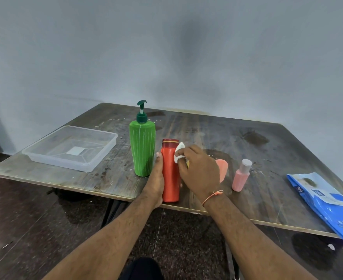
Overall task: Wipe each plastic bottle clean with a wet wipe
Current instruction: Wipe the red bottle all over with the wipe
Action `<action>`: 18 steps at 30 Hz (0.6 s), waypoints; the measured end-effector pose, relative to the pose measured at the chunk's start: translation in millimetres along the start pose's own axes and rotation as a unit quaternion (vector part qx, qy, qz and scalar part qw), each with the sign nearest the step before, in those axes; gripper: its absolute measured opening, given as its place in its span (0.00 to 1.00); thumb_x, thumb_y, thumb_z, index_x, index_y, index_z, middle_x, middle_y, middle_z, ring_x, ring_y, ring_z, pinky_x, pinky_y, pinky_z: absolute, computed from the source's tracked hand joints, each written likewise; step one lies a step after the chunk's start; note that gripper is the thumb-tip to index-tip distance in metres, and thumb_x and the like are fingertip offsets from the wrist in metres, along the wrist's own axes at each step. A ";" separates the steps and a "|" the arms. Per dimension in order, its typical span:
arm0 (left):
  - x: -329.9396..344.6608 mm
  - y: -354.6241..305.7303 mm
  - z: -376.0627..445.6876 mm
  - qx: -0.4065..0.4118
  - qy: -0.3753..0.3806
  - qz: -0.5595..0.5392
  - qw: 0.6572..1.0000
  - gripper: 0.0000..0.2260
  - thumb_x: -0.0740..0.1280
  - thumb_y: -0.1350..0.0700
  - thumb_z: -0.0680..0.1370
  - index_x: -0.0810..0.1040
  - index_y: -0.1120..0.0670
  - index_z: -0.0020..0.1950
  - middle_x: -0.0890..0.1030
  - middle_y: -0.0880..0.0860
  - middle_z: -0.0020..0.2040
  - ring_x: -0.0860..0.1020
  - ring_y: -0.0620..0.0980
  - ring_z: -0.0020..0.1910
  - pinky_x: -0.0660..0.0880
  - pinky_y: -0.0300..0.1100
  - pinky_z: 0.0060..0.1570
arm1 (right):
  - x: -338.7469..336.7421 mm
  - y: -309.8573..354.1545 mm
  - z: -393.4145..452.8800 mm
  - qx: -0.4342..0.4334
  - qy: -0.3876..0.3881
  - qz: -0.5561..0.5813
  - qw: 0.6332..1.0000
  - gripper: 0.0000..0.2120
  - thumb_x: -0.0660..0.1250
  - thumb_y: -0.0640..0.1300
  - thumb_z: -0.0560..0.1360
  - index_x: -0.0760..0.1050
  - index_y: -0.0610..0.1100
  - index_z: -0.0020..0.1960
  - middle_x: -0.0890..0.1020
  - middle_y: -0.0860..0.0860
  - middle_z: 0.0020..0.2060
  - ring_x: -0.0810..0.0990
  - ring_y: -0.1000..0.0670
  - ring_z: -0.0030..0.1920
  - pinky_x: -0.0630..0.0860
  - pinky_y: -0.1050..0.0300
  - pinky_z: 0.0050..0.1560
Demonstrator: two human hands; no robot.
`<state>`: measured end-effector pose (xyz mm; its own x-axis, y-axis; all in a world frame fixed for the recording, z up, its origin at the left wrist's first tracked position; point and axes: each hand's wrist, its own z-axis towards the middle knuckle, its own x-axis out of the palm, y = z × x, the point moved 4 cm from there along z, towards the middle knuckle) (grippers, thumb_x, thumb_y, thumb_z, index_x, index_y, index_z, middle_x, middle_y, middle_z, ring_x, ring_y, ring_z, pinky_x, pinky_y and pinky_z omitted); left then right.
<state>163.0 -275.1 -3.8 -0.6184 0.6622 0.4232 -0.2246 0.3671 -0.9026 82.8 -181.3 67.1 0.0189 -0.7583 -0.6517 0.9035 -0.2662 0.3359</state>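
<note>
Red plastic bottle [170, 174] with a gold-banded cap stands upright at the near edge of the scuffed dark wooden counter [257, 158]. Left hand [156, 178] grips its left side, fingers curled round the body. Right hand [199, 168] pinches a crumpled white wet wipe [179, 152] against the bottle's upper right side. Just right, partly hidden by that hand, is a peach plastic piece [222, 168], then a small upright pink bottle with a grey cap [241, 175]. A blue wipe packet [324, 203] overhangs the right edge. Just behind and left stands a tall green pump bottle [142, 146]; farther left lies a clear plastic tray [45, 154].
</note>
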 end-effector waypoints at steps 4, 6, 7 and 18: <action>-1.1 0.4 -0.5 -0.005 -0.003 -0.014 1.000 0.33 0.49 0.30 0.83 0.85 0.49 0.61 0.87 0.62 0.54 0.86 0.57 0.48 0.83 0.51 0.47 | -0.4 0.5 -5.3 -0.034 0.034 0.035 0.998 0.06 0.70 0.48 0.79 0.86 0.54 0.52 0.83 0.59 0.51 0.82 0.56 0.46 0.80 0.57 0.44; -2.0 1.0 0.6 -0.010 -0.002 -0.001 1.000 0.34 0.48 0.30 0.83 0.86 0.50 0.60 0.87 0.61 0.52 0.86 0.56 0.45 0.83 0.50 0.45 | -3.2 -3.7 -4.9 -0.026 0.044 0.022 0.998 0.07 0.68 0.51 0.77 0.85 0.54 0.49 0.84 0.59 0.48 0.82 0.56 0.45 0.79 0.57 0.44; -2.8 0.9 0.5 -0.009 -0.005 0.003 1.000 0.34 0.49 0.29 0.82 0.87 0.50 0.57 0.86 0.62 0.50 0.85 0.57 0.43 0.82 0.50 0.45 | -4.6 -6.2 -3.3 -0.013 0.036 0.013 0.999 0.08 0.67 0.51 0.77 0.84 0.53 0.49 0.84 0.58 0.48 0.82 0.55 0.45 0.78 0.57 0.44; -4.4 0.8 0.0 -0.008 -0.022 0.008 1.000 0.34 0.50 0.30 0.83 0.86 0.53 0.54 0.85 0.62 0.46 0.83 0.58 0.39 0.81 0.50 0.43 | -7.0 -12.5 2.4 0.011 0.033 0.028 0.999 0.07 0.69 0.48 0.79 0.86 0.51 0.53 0.84 0.57 0.50 0.82 0.53 0.47 0.81 0.52 0.48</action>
<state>165.5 -277.7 -6.3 -0.6552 0.6385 0.4038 -0.2022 0.3667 -0.9081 70.3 -174.1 69.1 0.0989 -0.7314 -0.6747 0.8905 -0.2376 0.3881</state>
